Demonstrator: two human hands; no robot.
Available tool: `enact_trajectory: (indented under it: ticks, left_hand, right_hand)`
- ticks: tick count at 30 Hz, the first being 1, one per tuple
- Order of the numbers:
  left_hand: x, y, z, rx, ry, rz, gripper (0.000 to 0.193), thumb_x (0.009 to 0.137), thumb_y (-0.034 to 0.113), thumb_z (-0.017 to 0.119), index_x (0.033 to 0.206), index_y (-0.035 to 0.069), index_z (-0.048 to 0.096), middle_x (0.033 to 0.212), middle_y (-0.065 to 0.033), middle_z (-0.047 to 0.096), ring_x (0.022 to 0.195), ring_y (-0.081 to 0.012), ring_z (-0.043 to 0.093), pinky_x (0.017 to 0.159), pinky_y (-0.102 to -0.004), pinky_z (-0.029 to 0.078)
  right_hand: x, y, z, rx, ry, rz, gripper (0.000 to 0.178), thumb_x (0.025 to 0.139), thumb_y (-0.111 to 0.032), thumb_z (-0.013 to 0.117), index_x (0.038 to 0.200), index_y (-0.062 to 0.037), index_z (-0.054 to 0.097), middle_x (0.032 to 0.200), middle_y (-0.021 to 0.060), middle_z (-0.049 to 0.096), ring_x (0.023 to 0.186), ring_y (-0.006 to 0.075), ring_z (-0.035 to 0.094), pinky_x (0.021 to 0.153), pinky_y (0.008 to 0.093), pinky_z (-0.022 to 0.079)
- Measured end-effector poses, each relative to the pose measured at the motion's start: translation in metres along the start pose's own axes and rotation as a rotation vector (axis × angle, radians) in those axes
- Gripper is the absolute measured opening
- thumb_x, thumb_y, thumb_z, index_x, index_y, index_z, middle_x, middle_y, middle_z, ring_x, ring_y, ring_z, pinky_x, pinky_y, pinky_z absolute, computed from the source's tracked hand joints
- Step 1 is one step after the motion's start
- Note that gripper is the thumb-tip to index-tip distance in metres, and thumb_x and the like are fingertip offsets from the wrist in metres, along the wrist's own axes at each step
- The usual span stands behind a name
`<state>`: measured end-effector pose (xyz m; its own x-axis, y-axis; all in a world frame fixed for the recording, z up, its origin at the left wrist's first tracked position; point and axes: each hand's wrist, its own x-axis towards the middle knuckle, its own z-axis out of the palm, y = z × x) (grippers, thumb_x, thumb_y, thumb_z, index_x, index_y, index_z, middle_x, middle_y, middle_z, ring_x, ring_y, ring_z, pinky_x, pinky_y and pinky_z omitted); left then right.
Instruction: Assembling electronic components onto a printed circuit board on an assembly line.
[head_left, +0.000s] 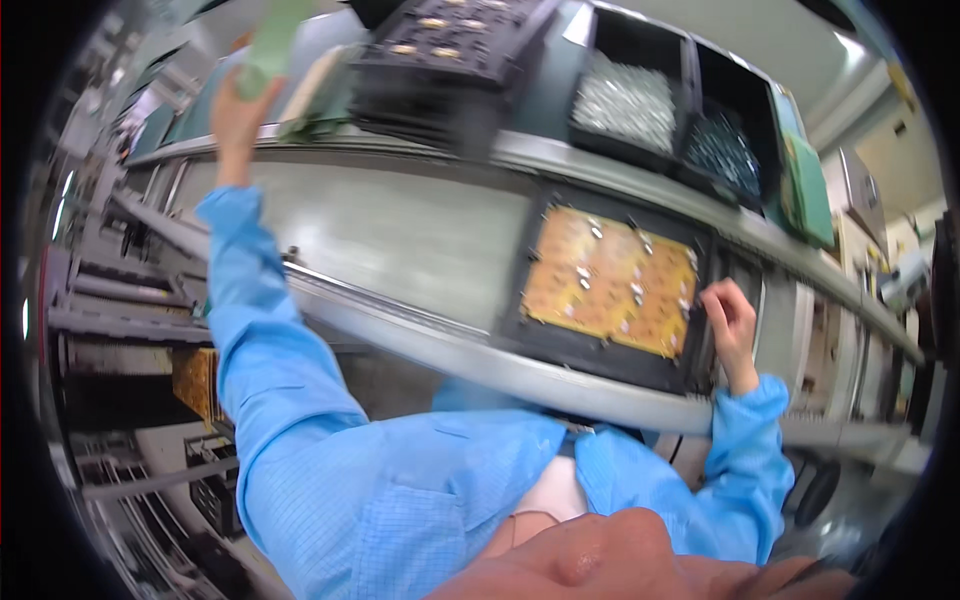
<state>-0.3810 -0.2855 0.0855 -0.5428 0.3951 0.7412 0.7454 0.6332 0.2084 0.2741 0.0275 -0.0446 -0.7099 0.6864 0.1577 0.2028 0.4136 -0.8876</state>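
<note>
Right fingers: the fingers (722, 305) are curled loosely at the right edge of the yellow circuit board (608, 283), tips touching or just beside that edge; whether they pinch anything cannot be told.
Right hand: the right hand (733, 322) sits palm inward, wrist bent back, over the rim of the black tray (520, 330) that carries the board.
Right arm: a blue sleeve (745, 440) rises from the lower edge, elbow tucked close to the body.
Left fingers: closed around a pale green flat piece (268, 45), gripped at its lower end (blurred, so its kind is unclear).
Left hand: the left hand (238, 118) is raised high, up at the level of the shelf (560, 160).
Left arm: stretched nearly straight upward and away from the body.
Board, place: it lies flat in the tray on the grey conveyor (400, 235), small silver parts standing on its face.
Board, handling: probably light, thin and stiff, yet fragile; the small parts look easy to knock loose.
Board, hold: best taken by its bare edges or lifted with the tray, never by the populated face.
Green piece, handling: seemingly light, held easily in one hand.
Around: black bins (625, 100) of small metal parts and a stack of dark trays (440, 60) stand on the shelf.
</note>
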Motion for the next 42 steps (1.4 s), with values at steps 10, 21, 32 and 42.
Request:
enact_trajectory:
  ticks: [10, 21, 32, 42]
  left_hand:
    - [-0.085, 0.246, -0.047, -0.775, -0.502, 0.551, 0.077, 0.067, 0.022, 0.086, 0.135, 0.005, 0.054, 0.136, -0.012, 0.055, 0.126, -0.0257, 0.051, 0.104, -0.0389, 0.043]
    - [-0.133, 0.301, 0.028, -0.9, -0.925, 0.458, 0.08, 0.068, 0.025, 0.084, 0.138, 0.005, 0.051, 0.135, -0.011, 0.054, 0.13, -0.0264, 0.048, 0.111, -0.0385, 0.037]
    - [-0.125, 0.319, 0.012, -1.306, -1.109, 0.248, 0.083, 0.073, 0.026, 0.08, 0.145, 0.005, 0.045, 0.141, -0.0106, 0.051, 0.128, -0.0222, 0.049, 0.11, -0.034, 0.036]
    - [-0.104, 0.359, 0.004, -0.768, -0.732, 0.898, 0.081, 0.071, 0.028, 0.081, 0.142, 0.008, 0.048, 0.143, -0.0127, 0.048, 0.134, -0.0288, 0.045, 0.114, -0.0425, 0.036]
  right_hand:
    - [0.027, 0.004, 0.02, -0.022, 0.029, -0.088, 0.021, 0.099, -0.018, 0.062, 0.092, 0.0009, 0.064, 0.08, -0.0003, 0.057, 0.071, 0.0065, 0.052, 0.062, 0.0218, 0.04]
    - [0.045, 0.006, 0.026, 0.08, -0.034, -0.046, 0.028, 0.103, -0.022, 0.055, 0.095, 0.0003, 0.069, 0.078, 0.004, 0.063, 0.068, 0.0099, 0.057, 0.06, 0.0263, 0.048]
    - [0.059, -0.064, 0.001, 0.705, -0.035, 0.054, 0.034, 0.102, -0.028, 0.056, 0.114, 0.0034, 0.065, 0.099, 0.0057, 0.071, 0.084, 0.0161, 0.067, 0.075, 0.028, 0.053]
    - [0.069, -0.094, -0.006, 0.669, -0.068, 0.047, 0.035, 0.099, -0.023, 0.059, 0.118, 0.0054, 0.063, 0.102, 0.0119, 0.071, 0.092, 0.0175, 0.069, 0.085, 0.032, 0.056]
